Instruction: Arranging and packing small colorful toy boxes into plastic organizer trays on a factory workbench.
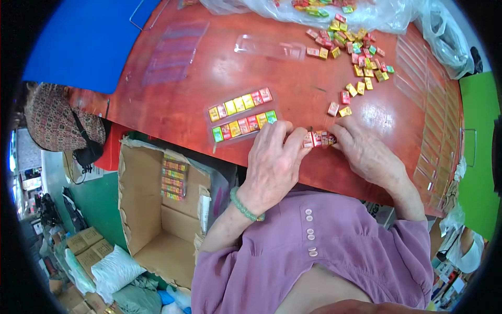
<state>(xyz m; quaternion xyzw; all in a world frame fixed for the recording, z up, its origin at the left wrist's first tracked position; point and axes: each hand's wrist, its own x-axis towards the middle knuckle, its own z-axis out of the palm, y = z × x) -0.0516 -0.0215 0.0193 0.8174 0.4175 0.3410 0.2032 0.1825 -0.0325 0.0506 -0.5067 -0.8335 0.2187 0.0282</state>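
Both hands pinch a short row of small coloured boxes (319,139) near the red table's front edge (334,180): left hand (273,162), right hand (366,152); filled clear tray (242,116) just left.

Single head-worn fisheye view, looking steeply down and forward from close above the red counter (209,73); straight edges bow toward the dark circular rim

filled tray (241,115) on table (209,73), box (157,209) below — left
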